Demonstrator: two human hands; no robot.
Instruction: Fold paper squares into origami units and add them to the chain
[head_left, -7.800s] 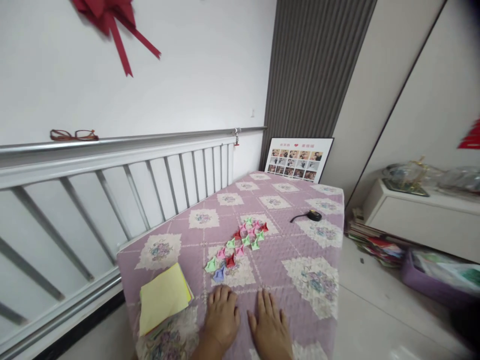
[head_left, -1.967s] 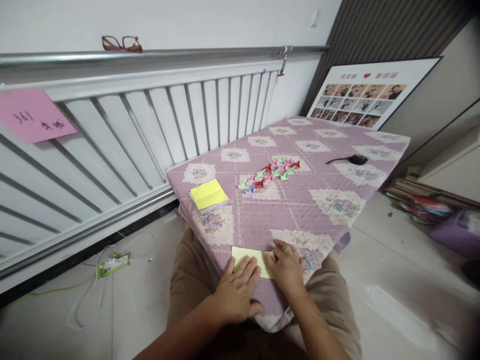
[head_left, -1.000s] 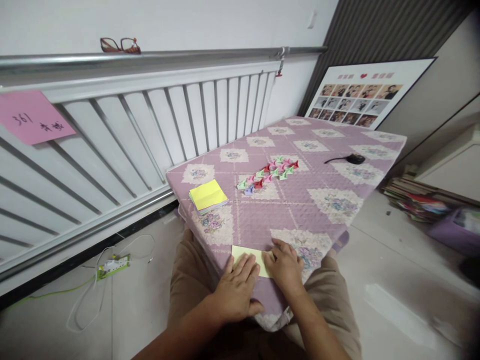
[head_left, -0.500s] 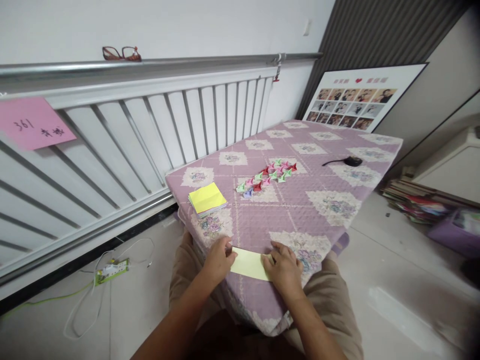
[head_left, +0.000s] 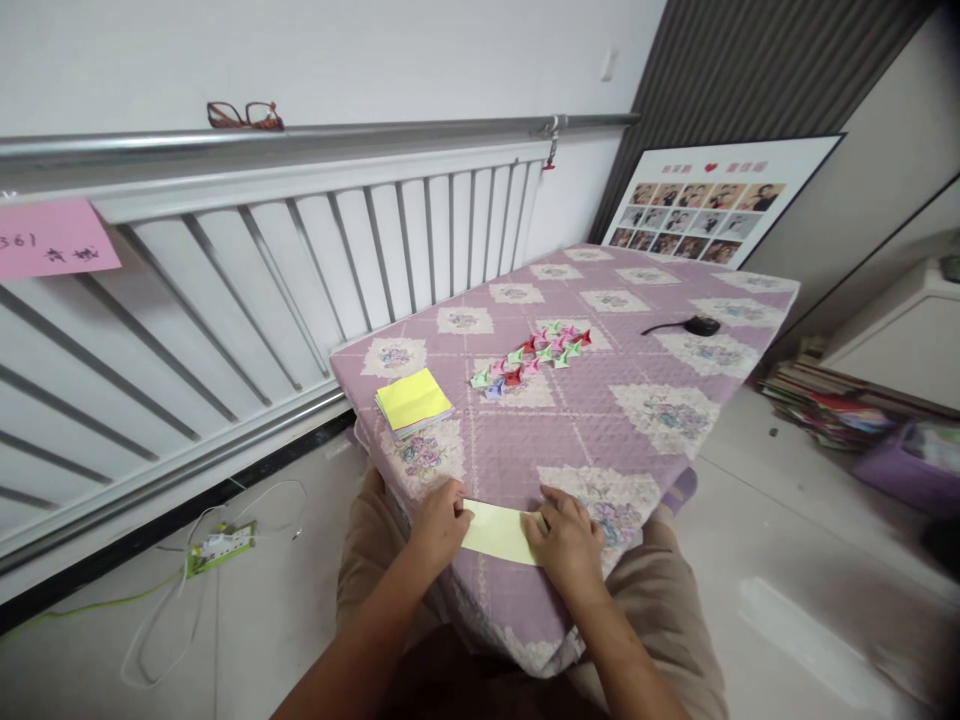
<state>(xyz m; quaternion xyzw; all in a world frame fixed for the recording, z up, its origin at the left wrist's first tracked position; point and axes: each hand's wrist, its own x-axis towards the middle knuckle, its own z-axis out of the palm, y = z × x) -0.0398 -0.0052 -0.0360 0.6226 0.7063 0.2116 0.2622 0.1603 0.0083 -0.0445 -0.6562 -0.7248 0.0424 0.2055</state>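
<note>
A pale yellow paper strip (head_left: 499, 532) lies across the near part of the cloth-covered table (head_left: 517, 450). My left hand (head_left: 441, 522) grips the strip's left end, thumb against curled fingers. At the right end, my right hand (head_left: 568, 535) has its thumb on the paper and its fingers bent but apart, resting on paper and cloth. Beyond my left hand sits a stack of square paper (head_left: 414, 400) with a bright yellow sheet on top. Several small folded paper pieces (head_left: 531, 366), green, pink, red and lilac, stand in rows farther back.
A black object with a short cord (head_left: 701, 325) lies toward the table's right side. The white radiator (head_left: 375, 245) runs along the left edge. A photo board (head_left: 694, 200) leans behind the table. A power strip (head_left: 221, 548) is on the floor at left.
The camera view has shifted slightly. Both hands keep nearly the same places at the ends of the strip.
</note>
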